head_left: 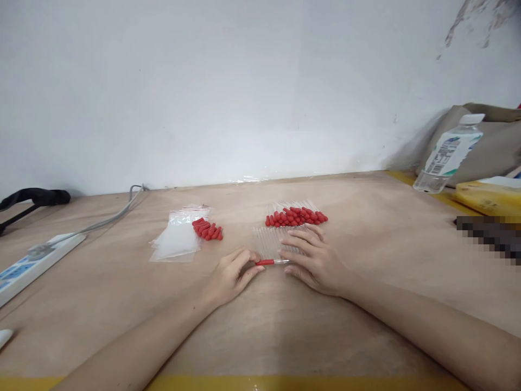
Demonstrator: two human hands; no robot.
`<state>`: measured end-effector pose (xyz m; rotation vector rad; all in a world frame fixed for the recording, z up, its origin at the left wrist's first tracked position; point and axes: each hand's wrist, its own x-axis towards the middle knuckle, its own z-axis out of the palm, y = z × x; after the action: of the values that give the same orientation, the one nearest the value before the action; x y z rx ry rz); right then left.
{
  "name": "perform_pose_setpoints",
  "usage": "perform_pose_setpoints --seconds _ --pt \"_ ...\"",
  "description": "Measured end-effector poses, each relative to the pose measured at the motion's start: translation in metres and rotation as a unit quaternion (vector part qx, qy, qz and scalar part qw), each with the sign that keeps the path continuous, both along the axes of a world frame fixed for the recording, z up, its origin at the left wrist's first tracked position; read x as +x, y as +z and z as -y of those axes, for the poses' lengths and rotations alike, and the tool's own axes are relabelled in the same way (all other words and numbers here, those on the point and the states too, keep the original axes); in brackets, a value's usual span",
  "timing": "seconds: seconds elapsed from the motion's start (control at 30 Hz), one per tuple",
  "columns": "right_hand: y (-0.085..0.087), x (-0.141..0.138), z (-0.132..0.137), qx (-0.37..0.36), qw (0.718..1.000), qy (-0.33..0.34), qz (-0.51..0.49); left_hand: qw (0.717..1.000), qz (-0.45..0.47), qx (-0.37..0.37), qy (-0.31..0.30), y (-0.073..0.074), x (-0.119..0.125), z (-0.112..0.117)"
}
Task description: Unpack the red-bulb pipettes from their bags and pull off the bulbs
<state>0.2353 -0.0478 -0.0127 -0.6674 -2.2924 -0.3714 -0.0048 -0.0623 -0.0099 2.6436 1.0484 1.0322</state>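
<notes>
My left hand (232, 274) pinches the red-capped end of a thin clear glass tube (272, 262) that lies on the brown tabletop (260, 326). My right hand (315, 260) rests beside it, fingers spread flat over a row of several clear tubes (266, 241), fingertips touching the other end of the held tube. Behind the hands lies a heap of red rubber caps (296, 216) on more clear tubes. A smaller pile of red caps (207, 229) sits to the left, next to a stack of small clear plastic bags (177, 241).
A white power strip (28, 266) with a grey cable (114, 217) lies at the left, a black object (35, 198) behind it. At the right stand a tilted water bottle (448, 155), a tan bag (492, 136) and a yellow package (488, 198). A white wall rises behind.
</notes>
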Motion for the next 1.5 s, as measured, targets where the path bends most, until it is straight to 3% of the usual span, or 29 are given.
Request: perform_pose_setpoints --seconds 0.23,0.5,0.83,1.03,1.23,1.5 --pt "-0.001 -0.005 0.001 -0.010 1.000 0.019 -0.018 1.000 -0.027 -0.006 -0.001 0.007 0.010 0.003" --pt "-0.002 -0.010 0.003 -0.038 0.998 0.043 -0.023 0.995 -0.052 0.067 -0.050 0.006 0.023 -0.003" --pt "-0.009 -0.012 -0.002 -0.052 0.996 0.072 -0.015 0.989 -0.052 0.131 -0.047 0.004 0.026 -0.001" --pt "-0.008 -0.012 -0.001 -0.070 0.992 0.104 -0.020 0.988 -0.098 0.106 -0.054 0.006 0.024 -0.001" --pt "-0.006 -0.011 0.003 -0.043 0.994 0.105 -0.007 0.989 -0.115 0.070 -0.060 0.007 0.020 0.001" --pt "-0.004 -0.007 0.007 0.060 0.994 0.089 0.008 0.985 -0.131 0.097 -0.056 0.008 0.017 0.004"
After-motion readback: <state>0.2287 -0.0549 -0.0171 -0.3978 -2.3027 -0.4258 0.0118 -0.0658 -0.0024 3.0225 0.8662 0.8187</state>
